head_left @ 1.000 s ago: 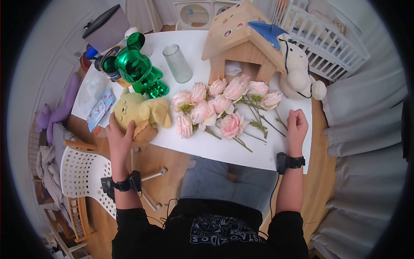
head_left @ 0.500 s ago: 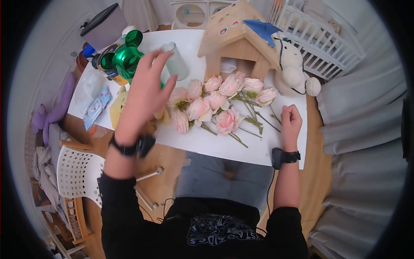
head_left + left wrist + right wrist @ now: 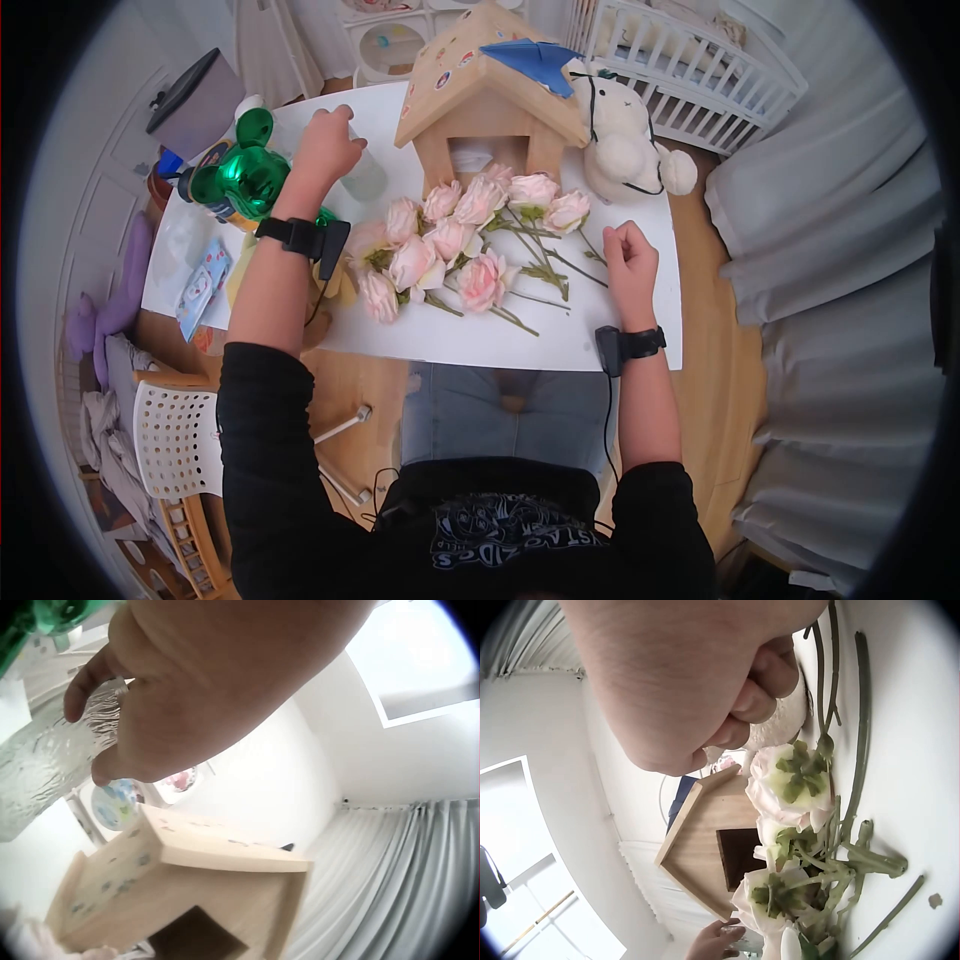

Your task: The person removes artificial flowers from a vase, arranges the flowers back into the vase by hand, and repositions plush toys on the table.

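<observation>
At the back of the table my left hand (image 3: 328, 150) grips a ribbed clear glass vase (image 3: 366, 180) near its top. The left wrist view shows fingers and thumb around the upper part of the glass vase (image 3: 52, 757). My right hand (image 3: 631, 262) is curled into a fist at the table's right side, holding nothing, beside the stems of the pink roses (image 3: 482, 280). In the right wrist view its curled fingers (image 3: 754, 701) are near the rose heads and green stems (image 3: 862, 727).
A wooden toy house (image 3: 490, 95) with a blue cloth piece on its roof stands behind the roses. Beside it sits a white plush toy (image 3: 620, 130). A shiny green bear figure (image 3: 255, 180) and a blue packet (image 3: 203, 285) are on the left. My left forearm partly covers a yellow plush toy.
My left hand has left the yellow plush toy, reached up and away over the table, and taken hold of the glass vase. The right hand stays in a fist. The head view has shifted.
</observation>
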`<state>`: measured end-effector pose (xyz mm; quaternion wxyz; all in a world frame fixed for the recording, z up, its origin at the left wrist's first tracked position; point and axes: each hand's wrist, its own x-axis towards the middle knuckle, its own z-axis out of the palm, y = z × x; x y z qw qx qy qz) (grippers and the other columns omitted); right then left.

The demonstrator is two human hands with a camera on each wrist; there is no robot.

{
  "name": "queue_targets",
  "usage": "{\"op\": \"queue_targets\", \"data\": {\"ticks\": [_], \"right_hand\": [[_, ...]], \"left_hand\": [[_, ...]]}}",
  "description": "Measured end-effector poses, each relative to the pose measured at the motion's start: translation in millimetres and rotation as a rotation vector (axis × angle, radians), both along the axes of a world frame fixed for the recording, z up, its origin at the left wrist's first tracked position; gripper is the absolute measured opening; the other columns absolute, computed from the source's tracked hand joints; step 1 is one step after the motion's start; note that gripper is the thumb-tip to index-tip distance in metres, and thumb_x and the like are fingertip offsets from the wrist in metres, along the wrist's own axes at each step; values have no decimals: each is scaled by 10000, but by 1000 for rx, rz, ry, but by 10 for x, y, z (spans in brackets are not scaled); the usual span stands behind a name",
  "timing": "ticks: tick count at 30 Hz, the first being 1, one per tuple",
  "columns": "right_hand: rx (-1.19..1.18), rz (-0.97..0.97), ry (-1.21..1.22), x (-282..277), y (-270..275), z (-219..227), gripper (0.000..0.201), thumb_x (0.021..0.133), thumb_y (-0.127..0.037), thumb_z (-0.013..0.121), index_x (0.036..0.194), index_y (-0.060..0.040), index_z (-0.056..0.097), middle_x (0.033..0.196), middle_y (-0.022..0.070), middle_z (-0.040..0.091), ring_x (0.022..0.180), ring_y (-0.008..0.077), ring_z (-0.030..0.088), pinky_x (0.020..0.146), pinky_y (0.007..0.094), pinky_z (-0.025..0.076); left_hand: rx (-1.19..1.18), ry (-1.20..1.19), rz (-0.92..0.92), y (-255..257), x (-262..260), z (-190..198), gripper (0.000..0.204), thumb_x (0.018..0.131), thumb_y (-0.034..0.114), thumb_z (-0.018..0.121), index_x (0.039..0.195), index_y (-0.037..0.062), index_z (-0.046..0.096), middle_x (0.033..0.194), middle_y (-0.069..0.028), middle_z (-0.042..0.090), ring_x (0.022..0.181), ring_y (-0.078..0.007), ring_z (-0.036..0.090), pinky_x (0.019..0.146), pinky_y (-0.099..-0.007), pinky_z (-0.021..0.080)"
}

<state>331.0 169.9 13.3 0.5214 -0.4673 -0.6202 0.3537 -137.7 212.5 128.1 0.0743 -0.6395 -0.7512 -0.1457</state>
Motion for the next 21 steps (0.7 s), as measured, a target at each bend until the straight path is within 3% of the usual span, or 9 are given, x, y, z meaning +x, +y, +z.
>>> {"op": "queue_targets", "data": {"ticks": [6, 8, 10, 11, 13, 15, 16, 19, 21], "right_hand": [[0, -15, -9, -14, -27, 51, 343, 1062, -114, 707, 795, -37, 507, 655, -73, 422, 643, 30, 327, 554, 252, 283], [-6, -29, -18, -8, -15, 64, 341, 1061, -114, 709, 797, -36, 508, 655, -71, 423, 644, 31, 330, 554, 253, 286], [17, -40, -49, -4, -14, 45, 340, 1059, -117, 713, 797, -35, 512, 655, -67, 433, 645, 31, 340, 556, 252, 293], [10, -40, -52, -4, -23, 36, 340, 1059, -117, 713, 797, -35, 512, 655, -67, 433, 645, 31, 340, 556, 252, 293], [23, -23, -49, 4, -16, 37, 344, 1060, -123, 716, 796, -35, 512, 658, -69, 441, 645, 31, 343, 558, 249, 298], [32, -25, -32, 3, -1, 20, 347, 1060, -126, 717, 795, -36, 513, 660, -72, 440, 646, 29, 343, 558, 248, 298], [39, -22, -13, 8, -8, 10, 349, 1061, -129, 718, 793, -37, 513, 661, -76, 439, 647, 27, 343, 559, 247, 298], [24, -19, 25, 8, -15, 8, 350, 1063, -130, 716, 792, -39, 516, 665, -82, 438, 650, 20, 342, 559, 244, 296], [21, -20, 30, 13, -11, -7, 350, 1064, -131, 716, 792, -39, 516, 666, -84, 439, 649, 18, 342, 556, 244, 293]], "left_hand": [[338, 67, -89, -701, 529, 754, 556, 871, 197, 860, 1385, 88, 679, 1238, -239, 729, 1117, -403, 719, 953, -492, 574], [482, 10, -112, -1150, 880, 1077, 599, 859, 149, 866, 1425, 121, 674, 1246, -184, 742, 1121, -316, 737, 931, -437, 583], [520, -292, -78, -1562, 1302, 1297, 687, 806, 149, 919, 1439, 94, 659, 1278, -159, 731, 1086, -239, 727, 942, -371, 576], [513, -295, -76, -1664, 1410, 1237, 687, 806, 149, 919, 1439, 94, 659, 1278, -159, 731, 1086, -239, 727, 942, -371, 576], [679, -452, -422, -1803, 1578, 1101, 701, 831, 76, 862, 1483, 28, 609, 1310, -125, 716, 1217, -245, 704, 1022, -374, 549], [536, -560, -571, -1893, 1741, 788, 786, 794, 120, 908, 1497, -5, 578, 1345, -145, 698, 1270, -265, 670, 1087, -408, 513], [481, -580, -671, -1902, 1882, 662, 763, 789, 155, 934, 1463, 0, 612, 1335, -155, 707, 1191, -274, 692, 1043, -390, 539], [255, -766, -756, -1912, 2330, 189, 719, 836, 166, 908, 1448, -28, 585, 1275, -201, 686, 1140, -382, 668, 1009, -437, 529], [234, -794, -797, -1883, 2574, -73, 718, 831, 156, 906, 1450, -12, 583, 1290, -185, 687, 1159, -371, 663, 1021, -434, 524]]}}
